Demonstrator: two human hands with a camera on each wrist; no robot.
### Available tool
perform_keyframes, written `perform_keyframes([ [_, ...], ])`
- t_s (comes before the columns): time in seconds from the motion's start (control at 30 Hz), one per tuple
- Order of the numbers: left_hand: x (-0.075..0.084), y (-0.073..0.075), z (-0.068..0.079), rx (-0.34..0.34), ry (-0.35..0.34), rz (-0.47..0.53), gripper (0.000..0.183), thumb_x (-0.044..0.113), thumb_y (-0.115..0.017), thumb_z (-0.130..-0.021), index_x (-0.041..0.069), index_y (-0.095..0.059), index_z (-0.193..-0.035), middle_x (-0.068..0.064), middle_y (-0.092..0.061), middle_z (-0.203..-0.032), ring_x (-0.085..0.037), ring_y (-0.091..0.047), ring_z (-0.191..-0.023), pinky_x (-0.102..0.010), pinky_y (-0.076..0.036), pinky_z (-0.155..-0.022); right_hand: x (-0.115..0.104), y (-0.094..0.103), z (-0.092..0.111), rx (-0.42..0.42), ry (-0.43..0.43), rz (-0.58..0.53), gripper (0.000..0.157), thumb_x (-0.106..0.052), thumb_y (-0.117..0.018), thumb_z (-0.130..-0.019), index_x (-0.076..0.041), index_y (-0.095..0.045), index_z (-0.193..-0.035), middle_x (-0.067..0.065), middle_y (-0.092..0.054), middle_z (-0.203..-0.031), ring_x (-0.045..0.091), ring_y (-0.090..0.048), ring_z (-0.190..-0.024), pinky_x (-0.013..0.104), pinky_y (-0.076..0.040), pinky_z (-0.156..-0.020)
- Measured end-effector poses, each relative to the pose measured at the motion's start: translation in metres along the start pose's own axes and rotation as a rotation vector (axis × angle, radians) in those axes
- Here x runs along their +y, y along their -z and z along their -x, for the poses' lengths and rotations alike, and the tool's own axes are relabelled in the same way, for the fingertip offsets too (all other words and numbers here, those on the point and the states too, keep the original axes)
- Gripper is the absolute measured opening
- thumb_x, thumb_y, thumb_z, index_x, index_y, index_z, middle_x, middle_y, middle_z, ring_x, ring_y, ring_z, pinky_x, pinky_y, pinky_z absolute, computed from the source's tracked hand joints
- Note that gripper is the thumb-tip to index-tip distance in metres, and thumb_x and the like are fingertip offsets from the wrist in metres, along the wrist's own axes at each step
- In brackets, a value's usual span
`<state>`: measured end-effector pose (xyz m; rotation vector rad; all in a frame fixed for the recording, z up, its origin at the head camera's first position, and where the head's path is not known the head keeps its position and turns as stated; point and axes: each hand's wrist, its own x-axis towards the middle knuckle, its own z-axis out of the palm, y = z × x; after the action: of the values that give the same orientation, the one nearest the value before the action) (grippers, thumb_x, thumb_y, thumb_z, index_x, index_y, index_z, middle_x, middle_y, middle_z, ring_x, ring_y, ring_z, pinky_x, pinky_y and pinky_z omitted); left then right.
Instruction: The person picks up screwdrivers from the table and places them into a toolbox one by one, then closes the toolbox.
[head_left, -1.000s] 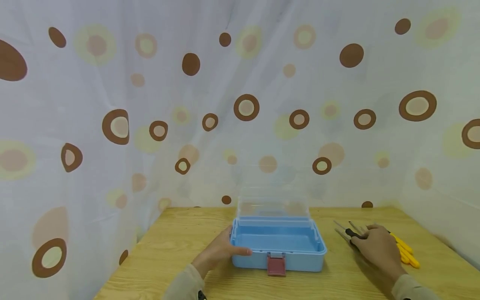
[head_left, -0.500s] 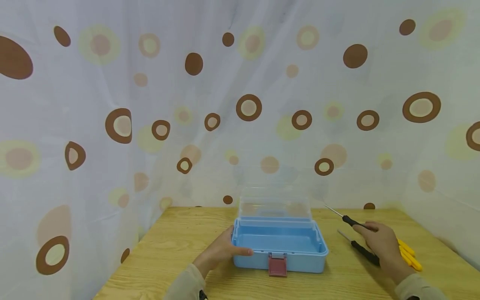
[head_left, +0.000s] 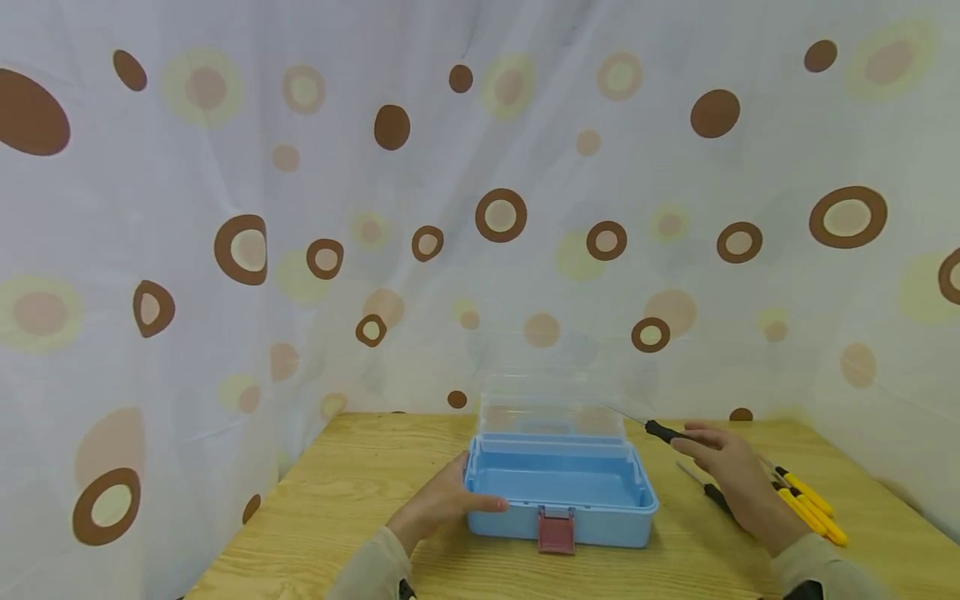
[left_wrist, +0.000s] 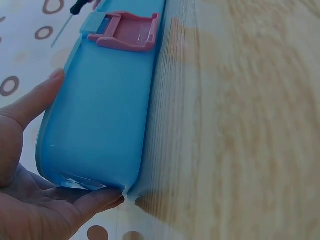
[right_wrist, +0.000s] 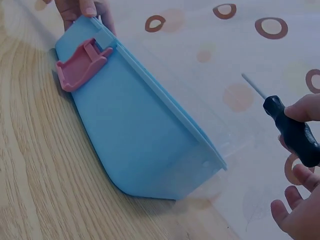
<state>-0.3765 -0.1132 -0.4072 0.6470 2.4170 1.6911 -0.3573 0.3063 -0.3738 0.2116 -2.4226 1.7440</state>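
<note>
A light blue plastic toolbox [head_left: 600, 525] stands on the table with its clear lid [head_left: 551, 412] raised at the back and its pink latch [head_left: 557, 532] hanging down in front. My left hand [head_left: 442, 500] grips the box's left end, thumb over the front rim and fingers around the side. To the right of the box, my right hand [head_left: 727, 467] pinches a black-handled screwdriver [right_wrist: 296, 135] between thumb and fingers, above the table. Its thin shaft points left toward the lid. The other right fingers are spread loosely in the right wrist view.
A second black-handled screwdriver [head_left: 717, 497] lies on the table, partly hidden under my right hand. Several yellow-handled screwdrivers [head_left: 813, 508] lie farther right. A patterned curtain [head_left: 540, 167] hangs behind the wooden table [head_left: 375, 450].
My right hand has lifted one black-handled screwdriver off the table and moved it up and left toward the toolbox. My left hand has stayed on the box's left end.
</note>
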Motion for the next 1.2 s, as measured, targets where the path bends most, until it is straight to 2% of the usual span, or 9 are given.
perform_keyframes([
  [0.07, 0.000, 0.000, -0.001, -0.005, -0.002, 0.000, 0.110, 0.027, -0.091, -0.082, 0.004, -0.020, -0.164, -0.019, -0.043, -0.156, -0.042, -0.045, -0.138, -0.063, -0.033, -0.112, -0.002, -0.007, -0.001, -0.024, 0.002, -0.004, 0.067, -0.031, -0.060, -0.107, 0.020, -0.040, -0.146, 0.029, -0.018, -0.165, 0.048, -0.021, -0.149, 0.054, -0.035, -0.115],
  [0.13, -0.001, 0.000, -0.002, -0.013, -0.009, -0.003, 0.110, 0.027, -0.090, -0.082, 0.006, -0.020, -0.165, -0.018, -0.043, -0.156, -0.040, -0.045, -0.138, -0.062, -0.033, -0.113, -0.004, -0.013, -0.003, -0.046, 0.004, -0.005, 0.066, -0.030, -0.060, -0.107, 0.020, -0.041, -0.145, 0.029, -0.017, -0.165, 0.049, -0.020, -0.149, 0.059, -0.030, -0.116],
  [0.4, 0.001, -0.002, -0.002, -0.027, -0.026, -0.002, 0.111, 0.026, -0.090, -0.082, 0.009, -0.018, -0.165, -0.016, -0.042, -0.157, -0.039, -0.044, -0.139, -0.062, -0.032, -0.114, -0.010, -0.035, -0.003, -0.086, 0.015, -0.032, 0.061, -0.025, -0.063, -0.106, 0.021, -0.045, -0.142, 0.029, -0.017, -0.164, 0.050, -0.017, -0.149, 0.064, -0.026, -0.116],
  [0.57, 0.001, -0.002, -0.002, -0.034, -0.028, 0.000, 0.110, 0.026, -0.089, -0.083, 0.011, -0.018, -0.166, -0.015, -0.042, -0.157, -0.037, -0.046, -0.137, -0.062, -0.033, -0.113, -0.014, -0.044, -0.001, -0.099, 0.000, -0.035, 0.050, -0.020, -0.068, -0.102, 0.017, -0.056, -0.133, 0.028, -0.016, -0.165, 0.052, -0.013, -0.149, 0.070, -0.018, -0.115],
  [0.9, 0.001, 0.000, -0.002, -0.016, -0.012, -0.011, 0.110, 0.028, -0.090, -0.083, 0.010, -0.020, -0.165, -0.015, -0.044, -0.156, -0.038, -0.047, -0.136, -0.063, -0.034, -0.112, -0.010, -0.054, -0.003, -0.201, 0.044, 0.155, 0.038, -0.024, -0.079, -0.094, 0.005, -0.071, -0.118, 0.024, -0.008, -0.167, 0.055, 0.002, -0.149, 0.081, -0.012, -0.107],
  [1.03, 0.001, 0.000, -0.003, -0.015, -0.017, -0.013, 0.110, 0.028, -0.090, -0.082, 0.009, -0.020, -0.165, -0.016, -0.044, -0.156, -0.039, -0.046, -0.137, -0.063, -0.033, -0.113, -0.007, -0.056, -0.004, -0.254, 0.084, 0.194, 0.032, -0.023, -0.078, -0.094, 0.002, -0.074, -0.113, 0.025, -0.007, -0.167, 0.058, -0.002, -0.147, 0.082, -0.014, -0.105],
  [1.2, 0.001, 0.000, -0.001, -0.007, -0.011, -0.003, 0.110, 0.026, -0.091, -0.082, 0.008, -0.021, -0.165, -0.017, -0.044, -0.156, -0.040, -0.047, -0.136, -0.063, -0.034, -0.112, -0.007, -0.058, -0.004, -0.282, 0.090, 0.223, 0.029, -0.027, -0.077, -0.095, -0.002, -0.075, -0.111, 0.024, -0.007, -0.167, 0.059, -0.004, -0.146, 0.083, -0.017, -0.104],
])
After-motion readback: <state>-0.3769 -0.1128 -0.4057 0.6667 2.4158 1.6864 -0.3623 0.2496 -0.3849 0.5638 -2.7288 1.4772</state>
